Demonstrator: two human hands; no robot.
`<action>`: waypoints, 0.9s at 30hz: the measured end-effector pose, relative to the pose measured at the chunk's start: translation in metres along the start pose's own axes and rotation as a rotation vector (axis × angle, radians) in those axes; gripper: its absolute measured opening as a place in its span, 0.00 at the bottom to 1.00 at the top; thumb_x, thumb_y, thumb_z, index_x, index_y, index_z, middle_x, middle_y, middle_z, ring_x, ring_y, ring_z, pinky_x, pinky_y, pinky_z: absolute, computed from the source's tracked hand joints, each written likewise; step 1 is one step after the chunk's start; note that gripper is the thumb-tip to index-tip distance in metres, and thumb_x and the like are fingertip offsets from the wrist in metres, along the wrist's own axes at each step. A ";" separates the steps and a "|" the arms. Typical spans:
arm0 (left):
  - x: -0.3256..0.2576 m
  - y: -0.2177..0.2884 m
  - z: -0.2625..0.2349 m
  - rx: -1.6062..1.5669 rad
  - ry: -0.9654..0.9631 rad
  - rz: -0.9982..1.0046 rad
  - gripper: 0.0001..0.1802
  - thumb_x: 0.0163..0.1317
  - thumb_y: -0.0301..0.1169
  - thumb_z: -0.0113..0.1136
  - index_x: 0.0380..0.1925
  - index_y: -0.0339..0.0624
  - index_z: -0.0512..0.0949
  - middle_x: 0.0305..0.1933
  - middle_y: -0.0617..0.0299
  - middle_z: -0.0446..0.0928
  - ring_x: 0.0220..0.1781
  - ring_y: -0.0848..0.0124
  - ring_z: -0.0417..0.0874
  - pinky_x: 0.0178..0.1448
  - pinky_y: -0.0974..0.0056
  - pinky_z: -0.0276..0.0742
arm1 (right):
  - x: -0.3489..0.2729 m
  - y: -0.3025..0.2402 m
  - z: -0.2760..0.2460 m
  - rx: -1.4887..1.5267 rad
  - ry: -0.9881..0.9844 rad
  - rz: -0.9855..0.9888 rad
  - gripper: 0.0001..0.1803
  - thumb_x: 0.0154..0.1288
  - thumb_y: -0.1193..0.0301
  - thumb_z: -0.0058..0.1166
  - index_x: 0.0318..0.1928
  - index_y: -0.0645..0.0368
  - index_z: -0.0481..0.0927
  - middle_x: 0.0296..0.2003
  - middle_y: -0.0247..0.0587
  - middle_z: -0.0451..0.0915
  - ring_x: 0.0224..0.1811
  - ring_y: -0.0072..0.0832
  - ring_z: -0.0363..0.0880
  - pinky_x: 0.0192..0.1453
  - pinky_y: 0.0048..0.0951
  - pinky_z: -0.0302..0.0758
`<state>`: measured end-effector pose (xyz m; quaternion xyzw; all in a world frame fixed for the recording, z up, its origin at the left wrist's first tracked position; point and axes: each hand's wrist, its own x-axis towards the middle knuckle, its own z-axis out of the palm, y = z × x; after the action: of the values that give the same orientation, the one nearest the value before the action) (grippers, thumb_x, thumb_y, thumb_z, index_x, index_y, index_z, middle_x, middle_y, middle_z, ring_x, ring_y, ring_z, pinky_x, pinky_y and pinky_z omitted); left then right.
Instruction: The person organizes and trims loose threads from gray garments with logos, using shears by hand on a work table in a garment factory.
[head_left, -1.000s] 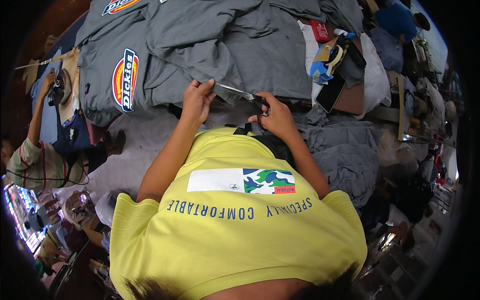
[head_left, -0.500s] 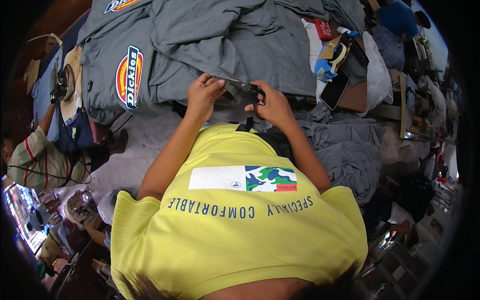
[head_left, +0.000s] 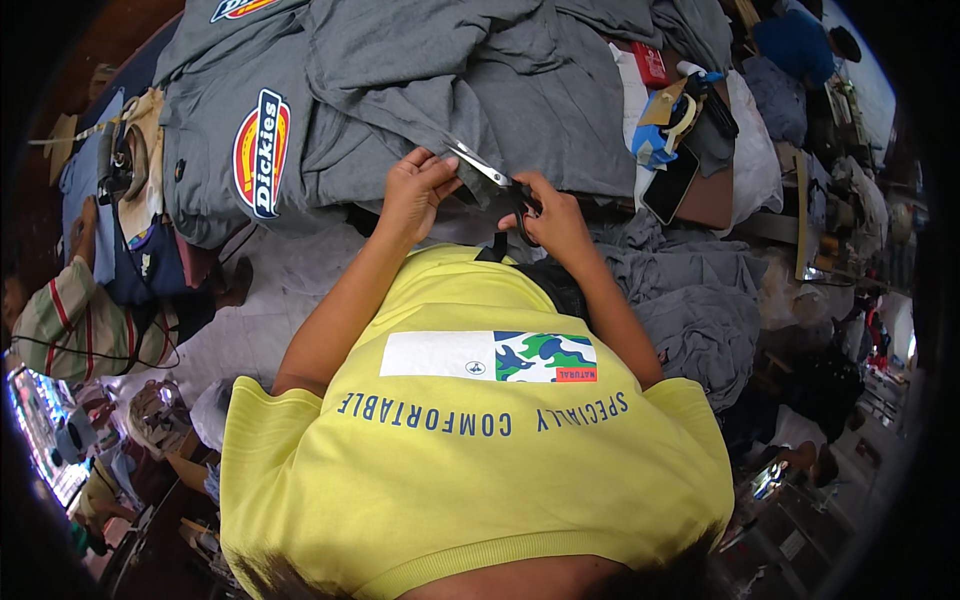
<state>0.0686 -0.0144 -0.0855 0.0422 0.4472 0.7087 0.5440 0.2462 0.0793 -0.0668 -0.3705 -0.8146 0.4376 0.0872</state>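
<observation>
Grey garments (head_left: 560,110) lie heaped across the table before me, one with a large red, yellow and blue printed emblem (head_left: 262,153). At the near edge of the pile, my left hand (head_left: 412,195) is closed in a pinch on a fold of grey cloth. Fingers of my right hand (head_left: 553,218) wrap the black handles of a pair of scissors (head_left: 484,168). The silver blades point up and left, beside my left fingertips and over the cloth. Whether the blades touch the fabric, I cannot tell.
To the right lie a black phone (head_left: 671,186), a tape roll (head_left: 683,118) and a red box (head_left: 649,64). More grey cloth (head_left: 690,310) hangs beside my right arm. A person in a striped shirt (head_left: 70,320) is at the left.
The scissors have shifted slightly right and toward me, and their blades now slant more steeply. My left hand stays pinched on the cloth, moved only a little.
</observation>
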 end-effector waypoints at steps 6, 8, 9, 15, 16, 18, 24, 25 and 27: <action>0.013 0.002 -0.011 -0.049 0.003 0.008 0.10 0.55 0.21 0.55 0.37 0.38 0.69 0.34 0.61 0.76 0.37 0.74 0.78 0.44 0.70 0.76 | -0.001 0.005 0.002 0.012 -0.043 0.072 0.33 0.36 0.64 0.70 0.45 0.57 0.70 0.17 0.37 0.70 0.17 0.21 0.67 0.22 0.22 0.63; 0.013 0.002 -0.010 -0.017 -0.005 0.056 0.12 0.54 0.20 0.55 0.38 0.38 0.68 0.34 0.61 0.75 0.37 0.74 0.78 0.44 0.69 0.76 | 0.002 0.006 0.004 -0.023 -0.005 0.042 0.34 0.35 0.61 0.71 0.45 0.57 0.70 0.18 0.36 0.70 0.19 0.22 0.68 0.25 0.23 0.65; 0.013 0.003 -0.008 -0.001 -0.009 0.080 0.13 0.54 0.19 0.55 0.39 0.38 0.68 0.33 0.62 0.75 0.37 0.74 0.78 0.44 0.69 0.76 | 0.003 0.004 0.005 -0.040 0.013 0.026 0.35 0.34 0.60 0.71 0.45 0.57 0.70 0.18 0.36 0.70 0.20 0.22 0.68 0.26 0.23 0.66; 0.014 0.003 -0.010 0.045 -0.009 0.119 0.16 0.52 0.17 0.56 0.40 0.39 0.66 0.31 0.64 0.74 0.36 0.76 0.77 0.43 0.69 0.76 | 0.013 -0.013 0.004 -0.072 0.007 0.023 0.35 0.31 0.57 0.71 0.44 0.53 0.71 0.17 0.34 0.68 0.19 0.28 0.70 0.26 0.30 0.67; 0.015 0.002 -0.013 0.039 -0.018 0.123 0.16 0.52 0.17 0.56 0.41 0.39 0.66 0.31 0.64 0.74 0.36 0.76 0.77 0.43 0.69 0.76 | 0.014 -0.015 0.005 -0.072 0.007 0.021 0.36 0.31 0.57 0.71 0.44 0.53 0.71 0.17 0.35 0.68 0.19 0.28 0.69 0.26 0.30 0.67; 0.016 0.001 -0.015 0.026 -0.037 0.132 0.16 0.52 0.17 0.56 0.41 0.39 0.66 0.31 0.65 0.73 0.36 0.76 0.76 0.43 0.69 0.76 | 0.017 -0.018 0.006 -0.072 0.005 0.017 0.36 0.31 0.57 0.71 0.44 0.54 0.71 0.17 0.35 0.68 0.19 0.28 0.69 0.26 0.30 0.67; 0.014 0.008 -0.009 0.026 -0.025 0.102 0.17 0.53 0.18 0.56 0.42 0.39 0.65 0.32 0.64 0.74 0.37 0.75 0.77 0.44 0.69 0.76 | 0.018 -0.008 0.009 -0.006 -0.002 0.000 0.34 0.34 0.62 0.71 0.44 0.57 0.70 0.16 0.37 0.70 0.16 0.22 0.66 0.22 0.22 0.63; 0.015 0.009 -0.009 -0.004 -0.020 0.095 0.17 0.53 0.18 0.56 0.42 0.39 0.65 0.33 0.63 0.75 0.37 0.74 0.77 0.44 0.69 0.76 | 0.017 -0.004 0.011 -0.005 0.010 -0.007 0.33 0.34 0.62 0.71 0.44 0.57 0.70 0.16 0.37 0.70 0.15 0.22 0.66 0.22 0.21 0.62; 0.019 0.012 -0.011 -0.062 -0.010 0.077 0.18 0.53 0.18 0.56 0.43 0.39 0.65 0.35 0.61 0.75 0.38 0.73 0.78 0.44 0.68 0.76 | 0.015 0.001 0.012 -0.003 0.034 -0.019 0.33 0.34 0.63 0.71 0.44 0.58 0.70 0.15 0.38 0.70 0.14 0.22 0.65 0.21 0.21 0.61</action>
<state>0.0463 -0.0057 -0.0921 0.0460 0.4201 0.7424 0.5198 0.2302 0.0817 -0.0776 -0.3700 -0.8172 0.4292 0.1048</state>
